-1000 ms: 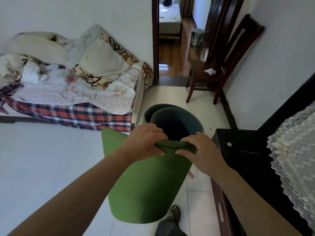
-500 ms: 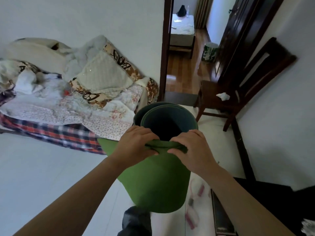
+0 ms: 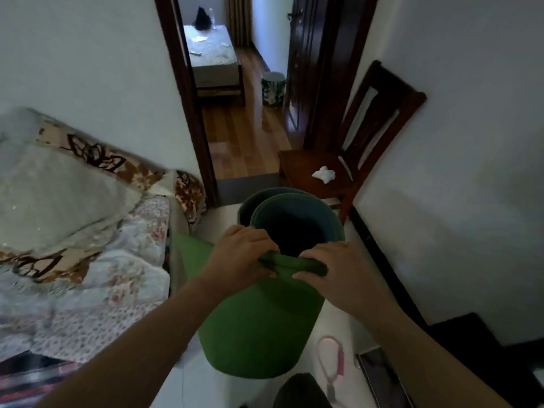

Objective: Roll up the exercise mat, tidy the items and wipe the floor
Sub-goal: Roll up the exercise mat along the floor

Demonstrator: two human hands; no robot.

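Note:
The green exercise mat is loosely rolled into a wide tube with a blue-grey inner face, held upright off the white floor in front of me. My left hand grips the near top rim of the roll, fingers curled over the edge. My right hand grips the same rim just to the right, thumb toward the left hand. A pink-handled item lies on the floor below the roll, to the right.
A bed with quilts and pillows fills the left. A dark wooden chair with a white crumpled tissue stands by the right wall. An open doorway leads ahead. Dark furniture sits at lower right.
I have moved forward and turned left with the rolled mat; the bed and doorway are closer, and the dark furniture has slid out to the lower right. Both hands keep their grip.

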